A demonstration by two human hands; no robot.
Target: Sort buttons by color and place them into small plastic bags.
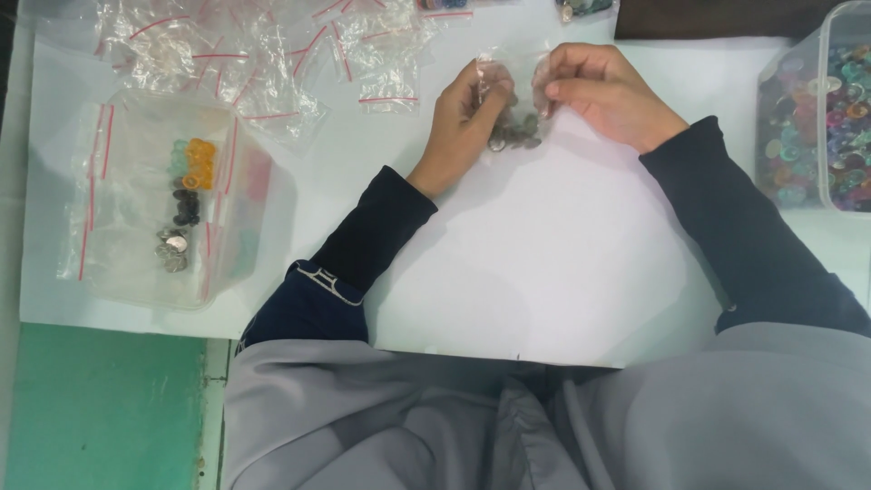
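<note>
Head view: Held between both hands near the far edge of the white table, slightly right of its middle: a small clear zip bag with a cluster of dark, greyish beads gathered at its bottom. Left hand pinched closed on the bag's left upper edge, fingers curled, thumb pressed toward the plastic. Right hand pinched closed on the bag's right upper edge, fingers folded tight over the rim. Bag hung upright between the two grips, its lower end touching or just above the surface; impossible to tell which. Both forearms covered in dark sleeves, reaching in from the near edge over grey clothing.

At the far left corner, lay a loose heap of empty clear bags with red seal strips, overlapping one another. Just nearer along the left edge, sat a clear plastic tub holding more filled bags: orange beads at the top, pale green ones beside them, dark ones below, silvery ones lowest. At the right edge, stood a second clear container filled with mixed coloured beads, well apart from both hands. Beyond the table's left near corner, showed a green floor.
</note>
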